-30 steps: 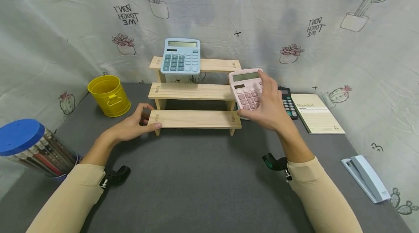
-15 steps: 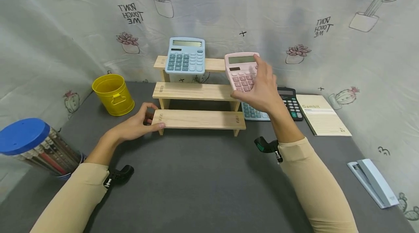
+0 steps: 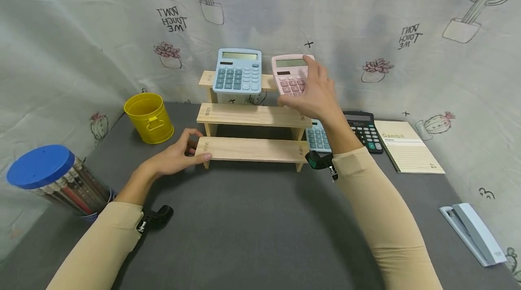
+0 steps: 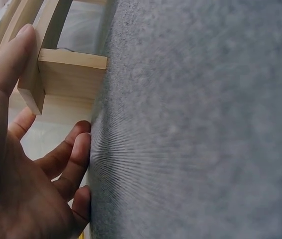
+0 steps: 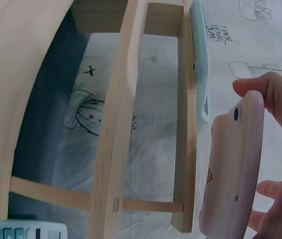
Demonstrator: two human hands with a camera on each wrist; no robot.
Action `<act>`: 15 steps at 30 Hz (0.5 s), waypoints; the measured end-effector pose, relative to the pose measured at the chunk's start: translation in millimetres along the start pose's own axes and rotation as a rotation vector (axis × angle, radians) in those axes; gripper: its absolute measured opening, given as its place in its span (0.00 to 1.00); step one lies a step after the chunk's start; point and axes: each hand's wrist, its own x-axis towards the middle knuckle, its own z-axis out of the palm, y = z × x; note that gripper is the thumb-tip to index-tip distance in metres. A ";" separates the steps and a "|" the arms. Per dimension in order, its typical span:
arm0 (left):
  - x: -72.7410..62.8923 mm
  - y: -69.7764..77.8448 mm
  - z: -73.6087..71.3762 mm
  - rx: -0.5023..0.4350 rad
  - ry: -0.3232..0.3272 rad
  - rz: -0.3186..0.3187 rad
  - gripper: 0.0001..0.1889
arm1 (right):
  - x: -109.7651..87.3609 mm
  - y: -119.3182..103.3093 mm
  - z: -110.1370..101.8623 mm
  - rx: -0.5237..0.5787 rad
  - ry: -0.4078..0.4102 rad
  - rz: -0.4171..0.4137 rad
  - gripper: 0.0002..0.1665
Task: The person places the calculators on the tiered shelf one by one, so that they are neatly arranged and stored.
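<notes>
A three-step wooden shelf [image 3: 252, 149] stands on the grey table. At the left end of its lowest step, my left hand [image 3: 176, 158] grips the board, thumb on its front edge and index finger [image 4: 22, 122] at its end. My right hand [image 3: 319, 93] holds a pink calculator [image 3: 288, 73] by its long edges, tilted, in front of the top step's right end. Part of the keypad is hidden by the fingers. In the right wrist view, the pink calculator [image 5: 233, 164] appears side-on, apart from the top board [image 5: 186, 134]. A light blue calculator [image 3: 238, 70] leans on the top step's left half.
Right of the shelf lie another blue calculator [image 3: 317, 137], partly behind my right wrist, a black calculator [image 3: 368, 132] and a notepad [image 3: 409, 147]. A stapler [image 3: 474, 234] is at the right edge. On the left stand a yellow bucket [image 3: 149, 120] and a pencil jar [image 3: 65, 186].
My right hand has carried the pink calculator up and left, from beside the shelf to the top step's right end. The left hand keeps its grip. The head view has shifted slightly.
</notes>
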 end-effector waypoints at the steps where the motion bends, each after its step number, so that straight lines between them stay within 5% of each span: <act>1: 0.5 0.0 -0.4 0.002 0.001 0.001 0.41 | 2.0 -1.7 0.6 0.001 -0.001 0.010 0.72; 15: 0.7 -0.3 -1.9 0.001 -0.005 0.006 0.41 | 25.1 -8.9 12.5 -0.019 -0.047 0.104 0.67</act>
